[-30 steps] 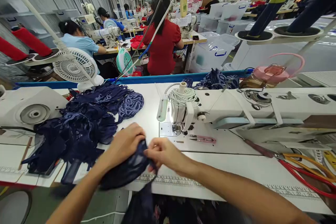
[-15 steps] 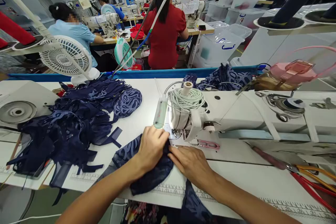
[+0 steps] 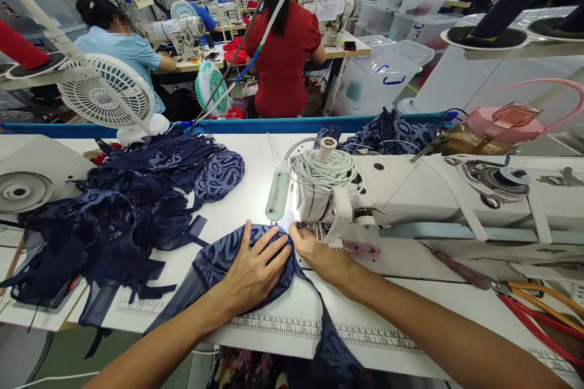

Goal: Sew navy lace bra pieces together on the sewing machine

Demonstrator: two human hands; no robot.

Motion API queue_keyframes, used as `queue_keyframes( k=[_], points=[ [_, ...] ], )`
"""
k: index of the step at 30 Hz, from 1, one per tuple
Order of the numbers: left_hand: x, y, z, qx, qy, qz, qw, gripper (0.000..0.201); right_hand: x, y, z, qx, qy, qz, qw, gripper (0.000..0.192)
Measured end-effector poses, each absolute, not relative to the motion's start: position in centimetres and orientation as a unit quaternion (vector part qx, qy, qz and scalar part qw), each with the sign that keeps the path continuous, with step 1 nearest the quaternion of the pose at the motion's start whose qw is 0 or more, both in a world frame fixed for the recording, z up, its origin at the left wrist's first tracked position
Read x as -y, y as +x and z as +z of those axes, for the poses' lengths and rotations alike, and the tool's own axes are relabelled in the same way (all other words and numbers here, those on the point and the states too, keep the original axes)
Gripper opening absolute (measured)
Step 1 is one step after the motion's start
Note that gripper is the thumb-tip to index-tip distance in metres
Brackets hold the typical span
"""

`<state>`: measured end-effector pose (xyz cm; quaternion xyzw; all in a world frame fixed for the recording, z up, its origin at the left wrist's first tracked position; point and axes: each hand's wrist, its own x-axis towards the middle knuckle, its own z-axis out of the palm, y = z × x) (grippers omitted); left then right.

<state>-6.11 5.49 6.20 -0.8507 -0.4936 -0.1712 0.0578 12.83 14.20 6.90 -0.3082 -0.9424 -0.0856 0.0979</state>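
A navy bra [image 3: 219,258] with a pale swirl pattern lies on the sewing machine's bed, its cup rounded upward. Spread flat over that cup is my left hand [image 3: 255,270], fingers stretched and pressing on the cloth. My right hand [image 3: 322,255] is closed at the cup's right edge, fingertips pinching the fabric beside the presser foot; the machine head partly hides them. A thin strap runs from the edge down to a navy patterned piece [image 3: 335,346] hanging over the table's front. The sewing machine [image 3: 319,200] carries a coil of pale cord [image 3: 326,170] on top.
A heap of navy garment pieces [image 3: 123,213] covers the left side. Scissors with red handles [image 3: 533,322] lie at right. A small clear bottle [image 3: 278,191] hangs by the needle area. A white fan [image 3: 109,97] stands behind the heap. Co-workers [image 3: 287,61] sit beyond the blue edge.
My left hand has opened from a grip and now lies flat on the cup, which has turned patterned side up. My right hand has shifted up and closer to the presser foot.
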Motion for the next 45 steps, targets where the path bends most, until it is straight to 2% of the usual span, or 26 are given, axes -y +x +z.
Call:
queue_keyframes(
  k=[6, 12, 15, 22, 33, 45],
  points=[
    [-6.0, -6.4, 5.8, 0.470, -0.863, -0.180, 0.043, 0.036, -14.2, 16.2, 6.9, 0.949, -0.279, -0.120, 0.089, 0.027],
    [-6.7, -5.6, 5.8, 0.489, -0.854, -0.175, 0.026, 0.033, -13.7, 16.2, 5.8, 0.944, -0.296, -0.045, 0.142, 0.043],
    [-6.7, -5.2, 6.0, 0.512, -0.841, -0.173, 0.012, 0.031, -13.7, 16.3, 5.2, 0.938, -0.292, -0.024, 0.188, 0.038],
    [-7.5, -5.0, 6.7, 0.508, -0.849, -0.146, 0.011, 0.034, -13.8, 17.0, 4.9, 0.918, -0.267, -0.090, 0.279, 0.028],
    [-8.0, -4.8, 7.0, 0.509, -0.848, -0.143, 0.004, 0.030, -13.9, 17.2, 4.8, 0.928, -0.265, -0.048, 0.258, 0.027],
    [-8.3, -4.8, 6.6, 0.523, -0.838, -0.153, 0.020, 0.031, -14.2, 17.2, 4.6, 0.917, -0.309, 0.077, 0.240, 0.029]
  ],
)
